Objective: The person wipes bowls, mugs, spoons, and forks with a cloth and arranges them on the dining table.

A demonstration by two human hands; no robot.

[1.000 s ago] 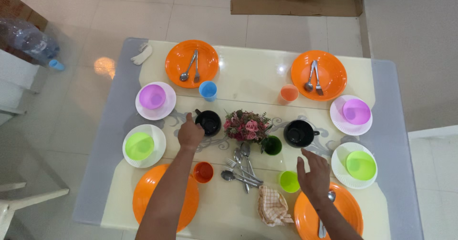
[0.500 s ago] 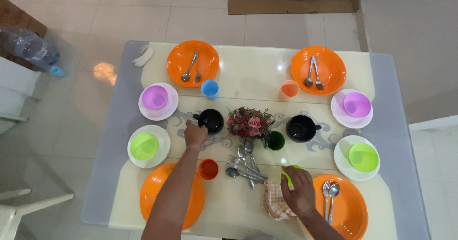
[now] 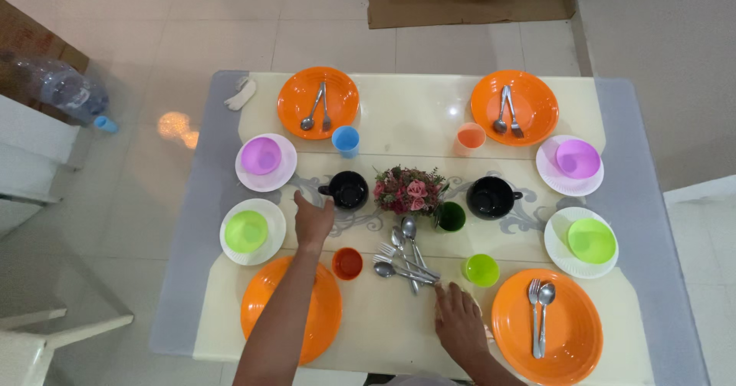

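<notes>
Right hand (image 3: 458, 323) open, empty — flat by the cutlery (image 3: 402, 265); left hand (image 3: 313, 219) open, empty — best pinching one fork handle, lifting clear.

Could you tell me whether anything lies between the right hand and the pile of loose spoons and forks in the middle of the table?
Nothing visible does: the right hand rests just below the loose cutlery, with only bare table between them.

Glass table (image 3: 629, 179) with orange plates (image 3: 317, 102)

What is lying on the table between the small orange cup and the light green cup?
In the head view, a loose pile of spoons and forks lies between the small orange cup and the light green cup, just ahead of the right hand.
</notes>
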